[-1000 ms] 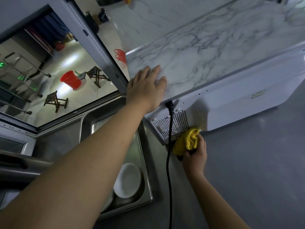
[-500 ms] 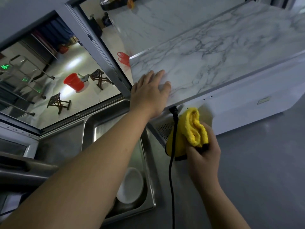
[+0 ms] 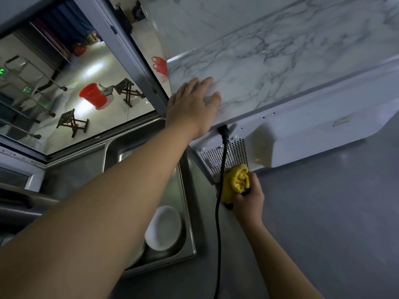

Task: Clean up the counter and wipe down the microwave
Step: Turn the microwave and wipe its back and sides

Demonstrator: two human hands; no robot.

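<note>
My left hand (image 3: 193,104) lies flat, fingers straight and together, on the microwave (image 3: 302,134) top's marbled corner. My right hand (image 3: 248,197) clamps the bunched yellow cloth (image 3: 236,183) against the rear panel's lower edge, at 5 o'clock from the vent grille (image 3: 233,154); fingertips hidden behind cloth. The black cord (image 3: 218,212) runs out of frame at 6 o'clock. A white plate (image 3: 164,227) sits in the sink (image 3: 190,234), partly covered by my forearm.

plate (image 3: 163,227) in sink (image 3: 187,244), microwave (image 3: 302,134) right

Bare forearms, no visible sleeves
</note>
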